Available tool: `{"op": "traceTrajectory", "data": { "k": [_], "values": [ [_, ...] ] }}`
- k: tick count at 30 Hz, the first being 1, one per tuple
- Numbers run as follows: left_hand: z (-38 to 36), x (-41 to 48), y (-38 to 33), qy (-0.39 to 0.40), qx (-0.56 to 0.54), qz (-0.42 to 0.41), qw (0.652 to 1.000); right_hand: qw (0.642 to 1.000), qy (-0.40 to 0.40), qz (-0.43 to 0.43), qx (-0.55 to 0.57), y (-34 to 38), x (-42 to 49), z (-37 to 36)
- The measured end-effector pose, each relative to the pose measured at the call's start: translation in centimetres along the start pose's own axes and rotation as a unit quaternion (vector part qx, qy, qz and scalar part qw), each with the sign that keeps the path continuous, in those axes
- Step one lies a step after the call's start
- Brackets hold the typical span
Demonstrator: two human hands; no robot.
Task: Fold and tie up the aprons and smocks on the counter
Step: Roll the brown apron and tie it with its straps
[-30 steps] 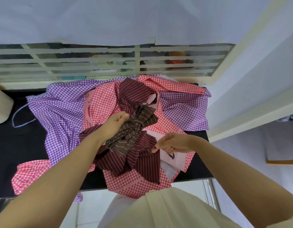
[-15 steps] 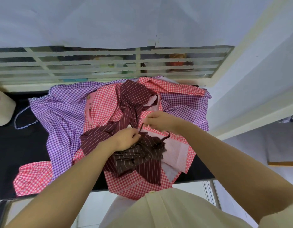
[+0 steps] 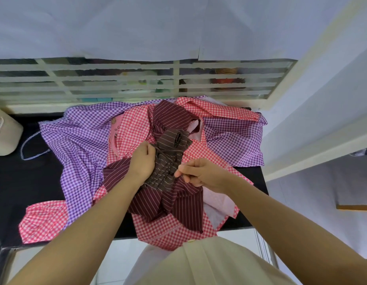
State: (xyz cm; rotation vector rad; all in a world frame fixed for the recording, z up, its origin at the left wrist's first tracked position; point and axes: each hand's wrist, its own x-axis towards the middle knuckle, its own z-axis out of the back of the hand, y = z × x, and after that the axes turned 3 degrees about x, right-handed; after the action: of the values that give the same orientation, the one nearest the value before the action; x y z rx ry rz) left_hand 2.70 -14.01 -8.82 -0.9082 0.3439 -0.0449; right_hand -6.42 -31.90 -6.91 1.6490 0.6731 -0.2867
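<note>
A brown striped apron (image 3: 170,161), folded into a small bundle, sits on top of a pile of garments on the black counter (image 3: 24,186). My left hand (image 3: 142,161) grips the bundle's left side, and a thin brown tie string (image 3: 166,150) runs across the bundle from it. My right hand (image 3: 196,171) pinches the string's other end at the bundle's lower right. Under the bundle lie a maroon striped apron (image 3: 168,204), a red checked smock (image 3: 172,231) and a purple checked smock (image 3: 79,145).
A cream-coloured appliance (image 3: 4,132) stands at the counter's far left. A louvred window (image 3: 137,81) runs behind the pile, and a white wall (image 3: 322,99) rises on the right. Red checked cloth hangs over the counter's front edge, close to my pale shirt (image 3: 209,262).
My right hand came back from above the bundle to its lower right, drawing the string across the top. My left hand shifted up along the bundle's left side.
</note>
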Motion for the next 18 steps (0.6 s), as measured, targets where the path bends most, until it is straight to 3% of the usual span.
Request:
{"op": "traceTrajectory", "data": {
  "k": [4,8,12,15,18],
  "values": [
    [0.0,-0.4,-0.4,0.026,-0.051,-0.029,0.998,0.996,-0.008,-0.035,0.084,-0.4,0.4,0.3],
    [0.9,-0.4,-0.6,0.114,-0.102,-0.034,0.988,0.993,0.007,0.000,0.120,-0.3,0.7,0.4],
    [2.1,-0.3,-1.3,0.169,-0.145,-0.046,0.974,0.989,-0.103,0.025,0.106,-1.0,0.6,0.9],
    [2.1,0.0,-1.5,0.153,-0.172,-0.065,0.971,0.979,-0.190,0.048,0.047,-0.7,0.6,0.8],
    [2.0,-0.1,-1.5,0.140,-0.198,-0.066,0.968,0.970,-0.227,0.072,0.055,-0.2,0.8,0.5]
  ]
}}
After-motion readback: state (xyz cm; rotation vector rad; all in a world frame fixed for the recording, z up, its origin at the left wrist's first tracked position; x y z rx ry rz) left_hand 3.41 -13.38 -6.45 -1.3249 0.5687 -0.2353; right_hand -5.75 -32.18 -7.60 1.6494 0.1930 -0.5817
